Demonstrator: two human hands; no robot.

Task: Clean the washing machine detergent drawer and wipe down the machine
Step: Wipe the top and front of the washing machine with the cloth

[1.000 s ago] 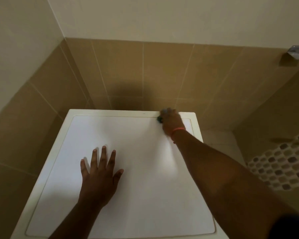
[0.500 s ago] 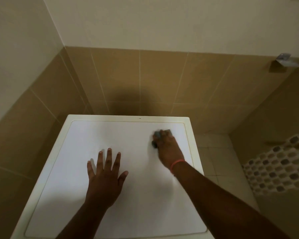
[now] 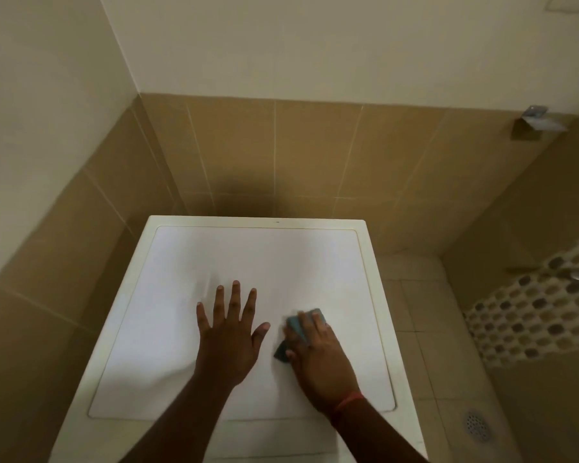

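Wiping the machine top (image 3: pixel 188 329): right hand (image 3: pixel 318 355) presses a blue cloth (image 3: pixel 298 325) at the near right; left hand (image 3: pixel 229 339) lies flat, fingers spread. Next probably the unwiped left side.

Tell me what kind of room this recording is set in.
Probably a bathroom or wet utility corner: a white washing machine top, tan wall tiles, and a round floor drain.

Counted: one washing machine (image 3: pixel 188 295), two hands, left hand (image 3: pixel 229 342) and right hand (image 3: pixel 321 362), one blue cloth (image 3: pixel 296 324), one floor drain (image 3: pixel 477 426), one wall bracket (image 3: pixel 537 118).
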